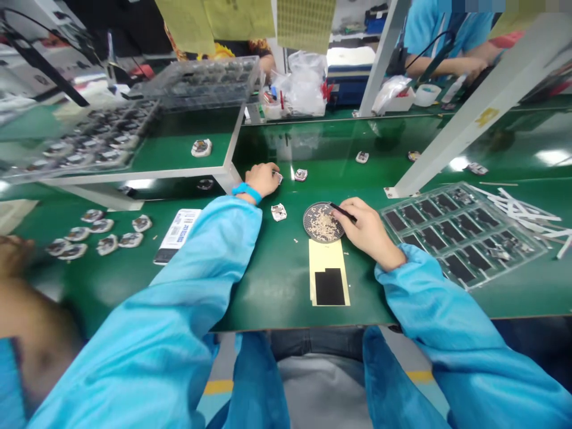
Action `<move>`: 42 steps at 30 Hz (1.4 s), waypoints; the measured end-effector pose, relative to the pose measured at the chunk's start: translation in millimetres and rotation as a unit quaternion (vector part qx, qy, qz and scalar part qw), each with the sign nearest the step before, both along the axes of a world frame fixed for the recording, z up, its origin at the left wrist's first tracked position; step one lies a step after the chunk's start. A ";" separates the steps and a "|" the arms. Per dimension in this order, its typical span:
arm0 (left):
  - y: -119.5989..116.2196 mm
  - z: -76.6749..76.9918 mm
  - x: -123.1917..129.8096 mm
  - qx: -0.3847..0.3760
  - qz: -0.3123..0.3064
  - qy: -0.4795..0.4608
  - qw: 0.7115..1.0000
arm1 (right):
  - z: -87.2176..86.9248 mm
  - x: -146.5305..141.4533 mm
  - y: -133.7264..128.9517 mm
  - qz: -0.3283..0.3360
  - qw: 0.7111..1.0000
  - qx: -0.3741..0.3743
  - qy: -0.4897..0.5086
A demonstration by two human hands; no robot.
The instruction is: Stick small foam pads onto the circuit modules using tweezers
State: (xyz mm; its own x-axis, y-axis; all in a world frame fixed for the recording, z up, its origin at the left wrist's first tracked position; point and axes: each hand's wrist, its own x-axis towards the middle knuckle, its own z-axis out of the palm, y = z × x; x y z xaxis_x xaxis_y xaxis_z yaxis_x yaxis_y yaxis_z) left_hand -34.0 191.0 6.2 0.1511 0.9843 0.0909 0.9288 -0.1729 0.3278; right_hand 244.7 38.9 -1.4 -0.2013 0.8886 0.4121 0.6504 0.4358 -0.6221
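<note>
Green bench [263, 298] runs under everything; places go by the round dish [307, 223] on it. Raised shelf [163, 152] left of and beyond dish, carrying a see-through tray [201, 101] with dark contents, too blurry to identify. Right of dish: compartment tray [485, 276], dark flat pieces in most cells, some metallic-looking parts among them. Right hand [369, 231] at dish's right edge, fingers closed round a slim black tool. Left hand [263, 180] left of and beyond dish, fingers drawn narrow over a small white-edged unit [279, 177]; can't tell if gripped or only steadied. Yellow paper [330, 253] just on dish's near side, black rectangle [330, 287] lying on it. Dish itself shallow, scattered with beige bits. Unit probably light, stiff, scratchable inside; best held by its outer edges. Black tool [343, 213] reaches over dish's right side; looks thin, light, best pinched mid-length. Beige bits [324, 224] in dish, likely near weightless, easily scattered; one at a time, by the edge.
</note>
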 end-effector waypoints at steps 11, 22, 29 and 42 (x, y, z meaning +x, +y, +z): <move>48.7 -13.4 30.1 -0.026 -0.205 0.118 0.971 | 17.1 2.3 -5.1 -0.021 0.941 -0.219 0.257; -101.1 2.2 14.0 -0.073 -0.131 -0.252 0.956 | 4.8 6.8 -30.6 0.158 0.922 -0.326 0.133; -179.2 -15.0 33.6 -0.321 -0.133 -0.488 0.801 | -5.4 -1.4 -36.1 0.104 0.937 -0.308 0.129; -191.2 -27.1 41.0 -0.328 -0.092 -0.492 0.801 | -5.1 -4.8 -39.9 0.108 0.938 -0.299 0.134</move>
